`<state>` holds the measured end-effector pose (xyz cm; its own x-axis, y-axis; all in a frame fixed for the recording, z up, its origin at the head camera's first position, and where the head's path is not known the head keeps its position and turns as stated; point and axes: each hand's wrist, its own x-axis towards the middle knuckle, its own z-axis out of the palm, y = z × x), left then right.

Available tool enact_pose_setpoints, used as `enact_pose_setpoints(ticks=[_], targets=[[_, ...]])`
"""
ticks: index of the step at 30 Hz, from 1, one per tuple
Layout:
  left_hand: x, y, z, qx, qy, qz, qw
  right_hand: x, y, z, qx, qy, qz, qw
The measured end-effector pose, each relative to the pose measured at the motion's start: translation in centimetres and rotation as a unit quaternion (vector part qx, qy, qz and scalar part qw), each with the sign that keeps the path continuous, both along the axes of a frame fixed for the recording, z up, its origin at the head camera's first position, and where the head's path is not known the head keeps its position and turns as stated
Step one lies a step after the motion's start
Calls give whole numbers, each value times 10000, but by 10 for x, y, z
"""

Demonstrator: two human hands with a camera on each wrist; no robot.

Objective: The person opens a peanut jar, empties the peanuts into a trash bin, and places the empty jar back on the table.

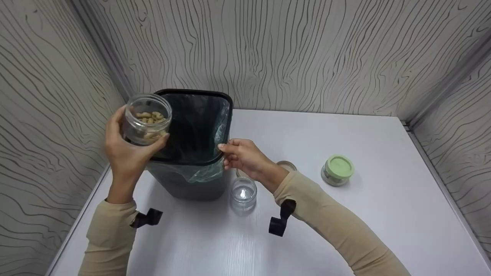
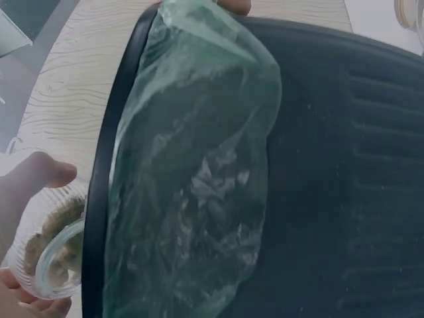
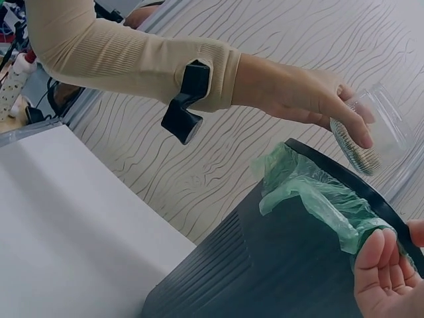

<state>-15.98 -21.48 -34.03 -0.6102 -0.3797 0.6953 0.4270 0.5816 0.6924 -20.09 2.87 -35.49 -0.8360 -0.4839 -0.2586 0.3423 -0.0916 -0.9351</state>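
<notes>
My left hand (image 1: 128, 155) grips a clear jar (image 1: 135, 132) with unshelled peanuts (image 1: 152, 118) inside. It holds the jar tilted, mouth up, at the left side of a dark trash bin (image 1: 193, 92), level with the rim. A thin green bin liner (image 1: 209, 172) lines the bin and folds out over its rim. On the bin's right side, my right hand (image 1: 247, 155) pinches the rim and liner, thumb on top and fingers curled below. In the right wrist view, the fingertips (image 3: 376, 248) press the liner under the rim. The bin's bottom inside is dark.
A clear, open jar (image 1: 243, 193) stands just right of the bin. Behind it, partly covered by my right wrist, lies a round lid (image 1: 287, 165). Farther right is a jar with a green lid (image 1: 337, 170). Wood-patterned walls (image 1: 268, 50) enclose the white table (image 1: 383, 214).
</notes>
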Motion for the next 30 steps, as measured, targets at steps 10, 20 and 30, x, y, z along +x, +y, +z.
enact_pose_setpoints(ticks=[10, 20, 30], targets=[[-2, -19, 5, -738, 127, 341, 9966, 2, 1, 0, -103, 58, 17, 9999], [-3, -32, 7, -2148, 108, 191, 9764, 1, 1, -2, -119, 62, 59, 9999], [-7, -34, 11, -2567, 215, 123, 9662, 2, 1, 0, -150, 28, 60, 9999]])
